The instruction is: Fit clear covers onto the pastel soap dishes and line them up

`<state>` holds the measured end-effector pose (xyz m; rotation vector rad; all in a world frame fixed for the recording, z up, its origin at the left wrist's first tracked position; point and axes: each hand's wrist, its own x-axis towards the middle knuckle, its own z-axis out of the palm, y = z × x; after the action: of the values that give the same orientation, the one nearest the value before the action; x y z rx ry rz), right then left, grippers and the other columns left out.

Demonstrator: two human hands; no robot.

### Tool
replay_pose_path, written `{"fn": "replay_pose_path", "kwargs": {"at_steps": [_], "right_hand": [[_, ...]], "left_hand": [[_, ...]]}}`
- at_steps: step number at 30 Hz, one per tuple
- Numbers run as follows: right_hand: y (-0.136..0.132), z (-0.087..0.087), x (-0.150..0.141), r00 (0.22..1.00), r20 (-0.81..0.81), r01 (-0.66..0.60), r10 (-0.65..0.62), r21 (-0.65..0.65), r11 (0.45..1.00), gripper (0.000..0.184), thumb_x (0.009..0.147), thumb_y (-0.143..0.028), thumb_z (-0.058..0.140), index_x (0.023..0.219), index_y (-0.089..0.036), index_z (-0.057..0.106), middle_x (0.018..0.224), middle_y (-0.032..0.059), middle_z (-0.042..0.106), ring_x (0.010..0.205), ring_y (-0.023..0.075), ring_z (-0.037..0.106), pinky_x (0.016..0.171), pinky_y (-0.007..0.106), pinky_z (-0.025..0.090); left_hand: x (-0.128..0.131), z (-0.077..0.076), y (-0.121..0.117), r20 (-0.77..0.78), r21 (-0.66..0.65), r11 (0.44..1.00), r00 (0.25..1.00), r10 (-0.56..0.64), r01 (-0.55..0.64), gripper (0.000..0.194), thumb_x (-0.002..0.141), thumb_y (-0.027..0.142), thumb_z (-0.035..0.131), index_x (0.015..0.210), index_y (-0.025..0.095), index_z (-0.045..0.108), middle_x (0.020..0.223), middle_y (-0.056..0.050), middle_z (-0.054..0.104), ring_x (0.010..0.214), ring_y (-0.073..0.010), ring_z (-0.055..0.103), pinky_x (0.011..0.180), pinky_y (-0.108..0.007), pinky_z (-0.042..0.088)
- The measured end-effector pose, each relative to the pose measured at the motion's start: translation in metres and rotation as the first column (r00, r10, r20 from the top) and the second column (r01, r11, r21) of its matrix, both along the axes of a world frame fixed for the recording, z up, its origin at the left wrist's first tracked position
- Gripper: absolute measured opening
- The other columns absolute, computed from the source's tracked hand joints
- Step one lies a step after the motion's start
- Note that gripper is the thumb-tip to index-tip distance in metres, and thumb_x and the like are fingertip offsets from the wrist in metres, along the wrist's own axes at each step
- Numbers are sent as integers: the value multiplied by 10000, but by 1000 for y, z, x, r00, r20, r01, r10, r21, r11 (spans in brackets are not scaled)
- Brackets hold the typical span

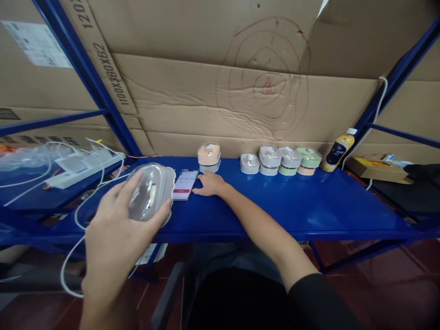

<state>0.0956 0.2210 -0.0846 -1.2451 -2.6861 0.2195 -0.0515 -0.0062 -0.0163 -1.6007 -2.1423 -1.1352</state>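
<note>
My left hand (115, 224) is raised in front of the blue shelf (309, 206), fingers wrapped round a clear plastic lid (150, 190) held on edge. My right hand (210, 183) rests on the shelf with fingers touching the side of a smartphone (184, 184) whose screen is lit. Just behind the phone stands a peach-coloured lidded box (208, 157). Farther right sits a row of several small lidded boxes (280, 161) in white, green and pink.
A yellow drink bottle (338, 150) stands at the shelf's right end beside a cardboard box (378, 167). A white power strip (80, 167) with white cables (77, 215) lies at left. Cardboard sheets (240, 91) line the back; blue frame posts rise on both sides.
</note>
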Motion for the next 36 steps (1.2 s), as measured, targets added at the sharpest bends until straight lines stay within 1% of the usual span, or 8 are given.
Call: {"fn": "replay_pose_path", "kwargs": {"at_steps": [5,10,13,15,18,25,29,36], "right_hand": [[-3,0,28,998,-61,-20,19,-8,1000,440,1028,-457,695,1325,-134,732,1337,177,759,1204,305,735,1011,369,567],[-17,1,125,972,-234,27,-35,-40,999,199,1019,-195,610,1048,-191,808,1029,61,829,964,225,753,905,313,534],[-24,6,195,894,-382,233,-233,-46,971,257,995,-169,551,930,-195,798,864,45,809,847,226,751,853,329,555],[-28,10,234,791,-519,350,-324,-51,935,257,982,-203,545,897,-196,788,809,49,791,812,235,758,832,347,580],[-31,16,266,715,-645,293,-271,-75,953,261,998,-389,615,1001,-198,792,949,98,825,909,260,791,876,395,624],[-41,12,249,886,-460,-85,59,-35,996,1063,661,-535,996,1595,-266,568,1604,156,619,1480,355,610,1239,553,488],[-46,3,235,908,-417,-67,46,-37,997,1089,674,-556,991,1617,-235,551,1571,175,644,1437,377,640,1232,563,492],[-48,2,241,925,-380,-3,-9,-31,1000,1027,665,-597,989,1538,-208,613,1472,186,689,1346,379,685,1168,551,537]], "left_hand": [[14,-3,7,-43,-18,994,993,-111,111,769,952,644,650,1629,289,563,1633,-137,595,1479,-425,608,1255,-598,486],[57,-15,56,-87,-102,898,896,-436,428,761,893,507,770,1606,321,583,1653,-126,565,1438,-398,636,1145,-507,572],[85,-21,103,-101,-194,732,729,-677,653,801,849,439,799,1607,298,582,1682,-144,532,1473,-403,608,1196,-546,530],[100,-24,132,-63,-313,550,560,-826,775,859,830,430,816,1635,295,550,1716,-144,495,1517,-397,572,1240,-552,490],[117,-31,165,-32,-413,344,364,-931,843,944,765,405,862,1641,274,535,1735,-146,482,1569,-417,508,1281,-574,436],[125,-59,196,65,-356,202,240,-969,912,1141,679,402,923,1677,217,403,1653,-194,543,1513,-447,542,1234,-610,468],[119,-66,199,108,-276,150,185,-977,949,1163,639,408,950,1642,198,399,1587,-214,528,1472,-439,550,1232,-623,467],[117,-82,205,261,-196,186,234,-936,963,1362,586,552,1012,1687,201,292,1543,-227,532,1435,-453,573,1206,-646,472]]}}
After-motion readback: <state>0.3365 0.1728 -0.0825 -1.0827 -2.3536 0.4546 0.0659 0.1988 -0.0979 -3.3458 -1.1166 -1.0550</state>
